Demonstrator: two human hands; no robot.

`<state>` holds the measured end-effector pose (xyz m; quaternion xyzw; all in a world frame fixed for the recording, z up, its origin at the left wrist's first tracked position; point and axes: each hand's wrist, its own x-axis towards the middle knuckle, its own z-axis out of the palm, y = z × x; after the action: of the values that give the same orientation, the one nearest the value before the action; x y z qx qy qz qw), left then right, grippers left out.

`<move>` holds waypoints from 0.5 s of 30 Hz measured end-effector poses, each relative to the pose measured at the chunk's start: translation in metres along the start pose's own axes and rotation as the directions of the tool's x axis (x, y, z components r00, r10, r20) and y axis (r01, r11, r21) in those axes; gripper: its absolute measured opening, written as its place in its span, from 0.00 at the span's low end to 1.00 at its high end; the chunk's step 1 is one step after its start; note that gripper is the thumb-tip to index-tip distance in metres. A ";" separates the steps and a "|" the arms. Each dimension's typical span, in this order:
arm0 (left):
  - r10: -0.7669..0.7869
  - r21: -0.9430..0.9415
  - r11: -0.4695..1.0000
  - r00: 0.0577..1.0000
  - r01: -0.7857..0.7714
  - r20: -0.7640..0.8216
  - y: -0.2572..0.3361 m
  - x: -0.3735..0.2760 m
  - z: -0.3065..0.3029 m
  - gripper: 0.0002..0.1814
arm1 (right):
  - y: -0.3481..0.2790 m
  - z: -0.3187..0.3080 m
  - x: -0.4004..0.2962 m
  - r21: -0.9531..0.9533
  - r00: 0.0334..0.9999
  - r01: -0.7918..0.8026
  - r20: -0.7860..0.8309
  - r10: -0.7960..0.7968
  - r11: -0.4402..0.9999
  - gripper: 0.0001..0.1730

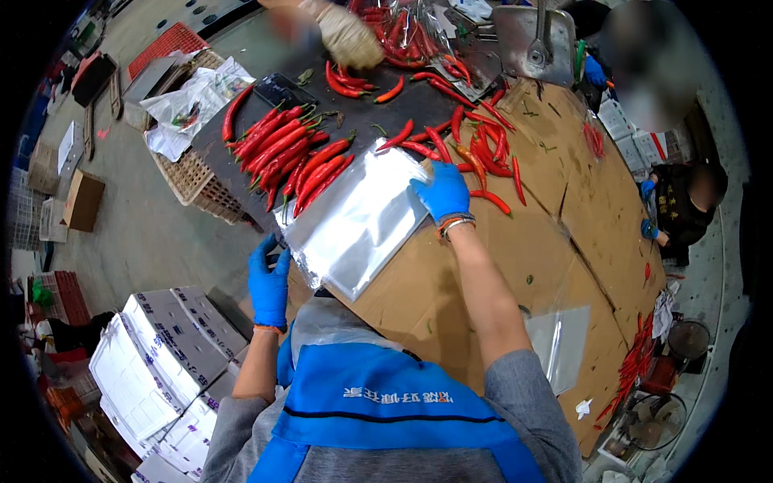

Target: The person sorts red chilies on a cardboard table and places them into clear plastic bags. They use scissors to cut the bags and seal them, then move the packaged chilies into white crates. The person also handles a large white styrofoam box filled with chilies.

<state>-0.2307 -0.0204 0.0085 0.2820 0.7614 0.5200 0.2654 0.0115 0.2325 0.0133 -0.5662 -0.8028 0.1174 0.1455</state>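
A stack of clear plastic bags (356,223) lies in front of me on the dark board and the cardboard. My right hand (444,188), in a blue glove, rests on the stack's upper right corner, its fingertips on the plastic. By the lower left edge of the stack is my left hand (269,281), also blue-gloved, with thumb and fingers apart; whether it touches the plastic I cannot tell. A row of red chili peppers (284,148) lies side by side just beyond the bags. More loose red peppers (489,145) are scattered past my right hand.
Another person's cream-gloved hand (350,36) is at the far side, near bagged peppers (404,30). A metal scale pan (534,45) stands there. A plastic basket (199,184) sits left, white boxes (175,356) lower left. More bags (558,344) lie on the cardboard (519,259).
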 end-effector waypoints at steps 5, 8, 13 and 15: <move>0.429 0.325 0.846 0.902 -0.422 0.053 0.000 -0.009 -0.002 0.22 | 0.009 -0.017 -0.029 0.274 0.959 -0.280 0.048 0.278 0.920 0.24; 0.480 0.345 0.715 0.785 -0.608 0.391 0.035 -0.017 0.006 0.20 | 0.007 -0.023 -0.066 0.364 0.896 -0.440 0.243 0.373 0.821 0.23; 0.211 0.423 0.609 0.652 -0.671 0.729 0.080 -0.037 0.058 0.37 | -0.013 -0.006 -0.126 0.691 0.755 -0.654 0.565 0.333 0.308 0.20; 0.186 0.496 0.528 0.664 -0.689 0.725 0.056 -0.035 0.074 0.37 | -0.015 -0.003 -0.136 0.754 0.763 -0.627 0.544 0.348 0.195 0.21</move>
<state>-0.1460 0.0198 0.0418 0.7034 0.6748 0.0998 0.1998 0.0430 0.0990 0.0077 -0.5936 -0.3855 0.6479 0.2814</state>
